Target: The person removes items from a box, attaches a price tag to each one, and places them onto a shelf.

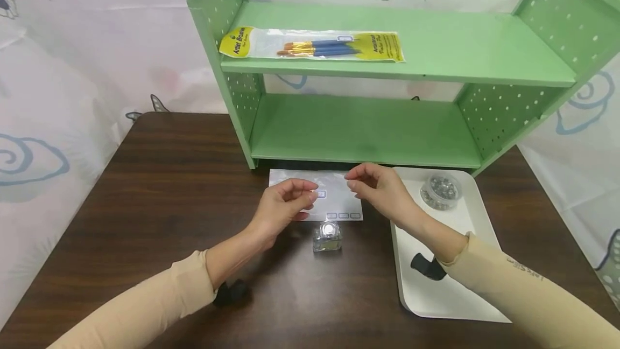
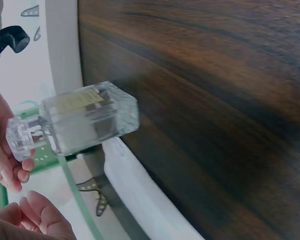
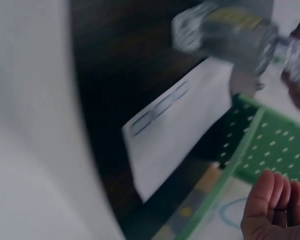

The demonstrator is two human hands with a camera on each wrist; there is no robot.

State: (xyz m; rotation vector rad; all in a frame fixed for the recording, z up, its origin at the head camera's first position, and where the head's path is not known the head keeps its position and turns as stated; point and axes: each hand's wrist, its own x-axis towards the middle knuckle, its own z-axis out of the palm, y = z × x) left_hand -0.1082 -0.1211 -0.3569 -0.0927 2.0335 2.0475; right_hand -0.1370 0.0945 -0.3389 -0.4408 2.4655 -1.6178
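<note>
Above a white sheet [image 1: 339, 204] printed with small blue-bordered labels, my left hand [image 1: 283, 203] pinches a small blue-bordered label [image 1: 320, 194] between thumb and fingertips. My right hand [image 1: 378, 185] hovers over the sheet's right edge, fingers loosely curled, with nothing visible between them. A gap separates the two hands. Just in front of the sheet stands a clear glass bottle [image 1: 327, 238], upright on the table. In the left wrist view the bottle [image 2: 85, 120] shows a faceted stopper and a yellowish patch; both hands appear behind it.
A white tray [image 1: 407, 290] on the right holds a round clear tub [image 1: 441, 192] of small shiny pieces. Behind the sheet rises a green two-level shelf [image 1: 358, 123]; a packet of artist brushes [image 1: 312, 44] lies on its upper board. The dark wooden table [image 1: 145, 203] extends left.
</note>
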